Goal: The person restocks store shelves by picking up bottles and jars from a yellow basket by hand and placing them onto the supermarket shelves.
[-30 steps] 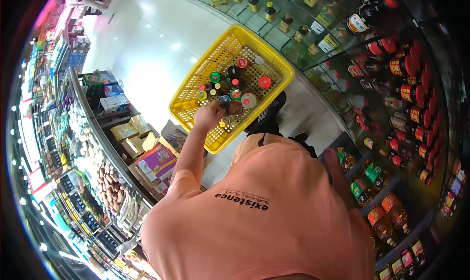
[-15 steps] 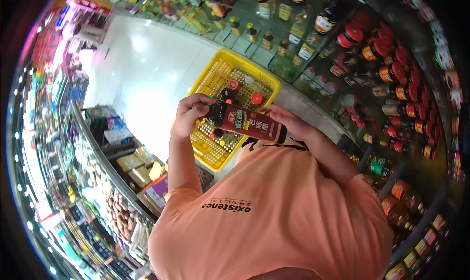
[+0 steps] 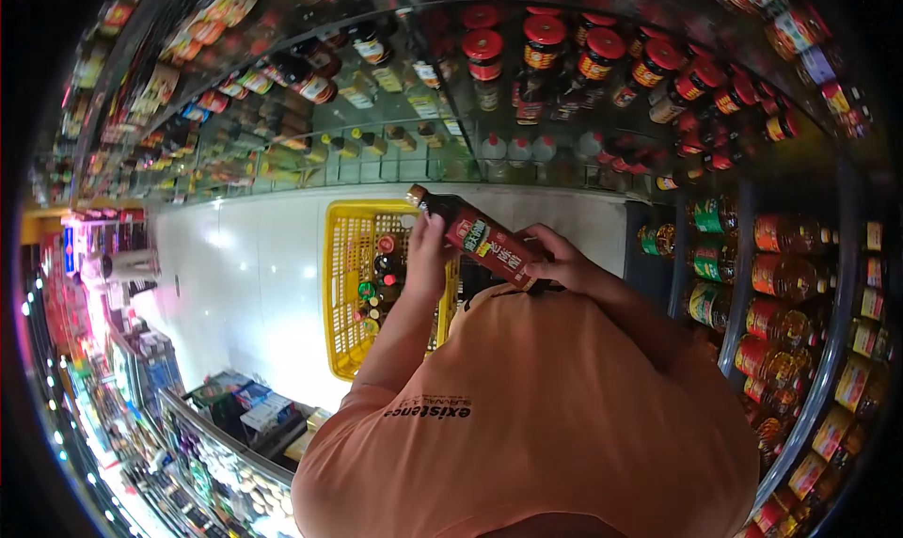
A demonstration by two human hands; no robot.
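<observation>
Both my hands hold a dark sauce bottle with a red label, tilted with its cap toward the upper left. My left hand grips it near the neck. My right hand holds its base. Below the bottle, on the white floor, stands a yellow plastic basket holding several small bottles with red and green caps. My orange shirt fills the lower middle of the view.
Shelves of red-capped jars and bottles curve across the top. More shelves with oil and sauce bottles run down the right. A display counter with boxed goods lies at the lower left across the white aisle floor.
My left hand lifted the bottle out of the basket, and my right hand joined it. The view has swung toward the shelves, and the bottle now tilts cap-up.
</observation>
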